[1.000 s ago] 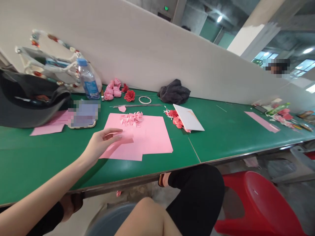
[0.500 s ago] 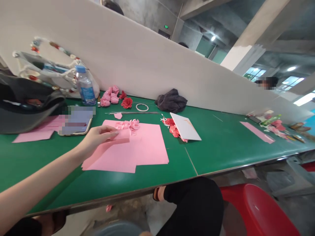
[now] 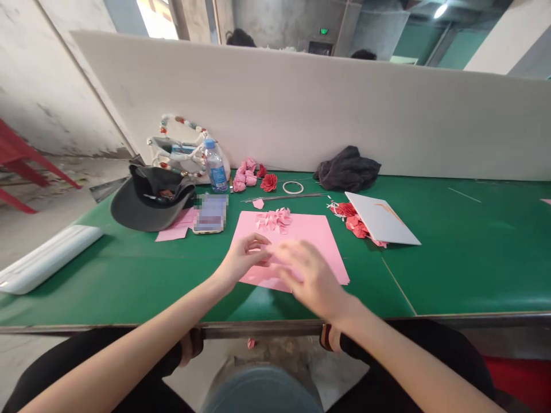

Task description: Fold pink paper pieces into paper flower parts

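Observation:
Pink paper sheets (image 3: 321,241) lie on the green table, with small folded pink pieces (image 3: 278,219) on their upper part. My left hand (image 3: 247,258) is over the left side of the sheets, its fingers closed around a small pink paper that is hard to tell from the sheets below. My right hand (image 3: 312,278) hovers just right of it, blurred by motion, its fingertips near the left ones; whether it touches or holds anything is unclear.
Behind the sheets are thin wires (image 3: 297,198), a white ring (image 3: 293,187), paper flowers (image 3: 269,182) and a dark cloth (image 3: 348,169). At left are a phone (image 3: 210,213), bottle (image 3: 216,169), cap (image 3: 152,201) and white roll (image 3: 49,258). A white card (image 3: 383,221) leans on red flowers.
The view has swung left and levelled. My right hand has come into view over the sheets beside my left hand, which still has the pink paper.

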Action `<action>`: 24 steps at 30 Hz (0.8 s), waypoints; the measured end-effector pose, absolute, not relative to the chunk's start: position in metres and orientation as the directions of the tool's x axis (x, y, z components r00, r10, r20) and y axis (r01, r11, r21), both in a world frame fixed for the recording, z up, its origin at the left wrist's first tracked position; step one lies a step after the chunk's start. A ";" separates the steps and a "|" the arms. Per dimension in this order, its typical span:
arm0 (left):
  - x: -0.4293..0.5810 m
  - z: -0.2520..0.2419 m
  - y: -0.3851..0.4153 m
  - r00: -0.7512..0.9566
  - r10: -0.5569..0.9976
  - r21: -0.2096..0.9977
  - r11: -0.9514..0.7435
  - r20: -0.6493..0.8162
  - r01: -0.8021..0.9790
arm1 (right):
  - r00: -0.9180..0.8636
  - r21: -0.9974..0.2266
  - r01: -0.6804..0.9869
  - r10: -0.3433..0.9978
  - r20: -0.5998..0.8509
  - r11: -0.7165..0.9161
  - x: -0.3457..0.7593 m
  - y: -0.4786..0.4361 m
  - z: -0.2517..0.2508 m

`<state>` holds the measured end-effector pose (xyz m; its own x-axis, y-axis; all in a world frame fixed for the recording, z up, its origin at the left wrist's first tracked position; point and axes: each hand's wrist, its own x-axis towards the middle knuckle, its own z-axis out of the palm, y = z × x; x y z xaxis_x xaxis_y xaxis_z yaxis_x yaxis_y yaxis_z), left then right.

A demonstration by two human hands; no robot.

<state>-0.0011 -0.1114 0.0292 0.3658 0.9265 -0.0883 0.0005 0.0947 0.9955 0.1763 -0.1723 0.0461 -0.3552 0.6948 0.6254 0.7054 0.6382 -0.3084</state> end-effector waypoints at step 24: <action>-0.004 0.011 -0.143 0.492 0.832 0.901 0.390 -0.256 -0.192 | -0.226 -0.279 0.723 0.598 0.769 0.632 0.198 -0.169 -0.018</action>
<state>-0.0036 -0.1434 0.0108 0.4924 0.8320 -0.2556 -0.1917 0.3902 0.9006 0.1979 -0.1686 -0.0183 -0.2261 0.5985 0.7686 0.7229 0.6319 -0.2794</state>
